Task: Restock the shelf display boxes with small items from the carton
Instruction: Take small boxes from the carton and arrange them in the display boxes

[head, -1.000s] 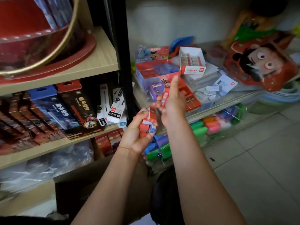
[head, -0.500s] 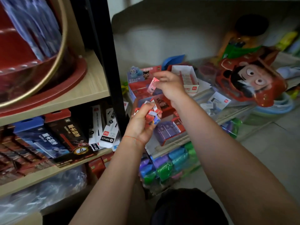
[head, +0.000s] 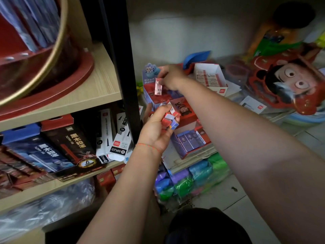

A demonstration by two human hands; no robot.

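My left hand (head: pixel 156 131) grips a bunch of small red, white and lilac packets (head: pixel 169 118) in front of the low shelf. My right hand (head: pixel 171 76) reaches further back and pinches one small pink-red packet (head: pixel 158 86), holding it upright just over the red and blue display box (head: pixel 149 92) with cartoon figures on its back card. In front of that box stands a red display box (head: pixel 188 111) with a cartoon face, and lower down another box holds lilac packets (head: pixel 189 140). The carton is not clearly in view.
A white open box (head: pixel 211 78) of small items sits at the back right, beside a red cartoon mask pack (head: pixel 288 81). A black upright post (head: pixel 126 67) divides off the wooden shelves (head: pixel 98 88) on the left, with pencil boxes (head: pixel 70 145). Coloured bagged items (head: pixel 191 176) lie below.
My right hand has carried the single packet up and back from the bunch to over the rear display box. My left hand keeps holding the bunch; the camera has moved closer.
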